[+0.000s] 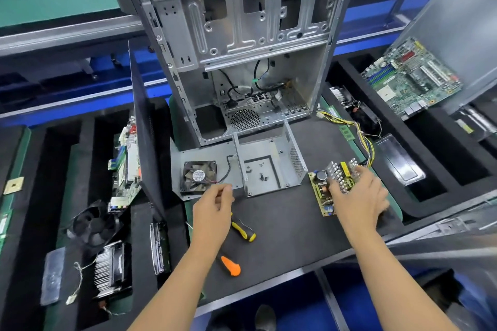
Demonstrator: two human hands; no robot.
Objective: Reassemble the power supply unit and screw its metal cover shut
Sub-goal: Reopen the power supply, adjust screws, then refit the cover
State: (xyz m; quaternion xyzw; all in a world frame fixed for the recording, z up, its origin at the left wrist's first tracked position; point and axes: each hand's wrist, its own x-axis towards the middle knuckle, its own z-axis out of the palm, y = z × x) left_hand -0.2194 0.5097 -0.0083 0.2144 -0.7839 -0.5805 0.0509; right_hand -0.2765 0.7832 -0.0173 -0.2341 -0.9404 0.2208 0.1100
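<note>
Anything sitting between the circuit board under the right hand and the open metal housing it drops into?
Only loose dark screws lying on the grey metal housing floor. The black mat between the green circuit board and housing looks bare.

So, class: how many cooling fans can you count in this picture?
2 are plain. One black fan is mounted on the flat metal cover panel by the left hand; another fan lies in the left foam tray. Others may be hidden.
</note>
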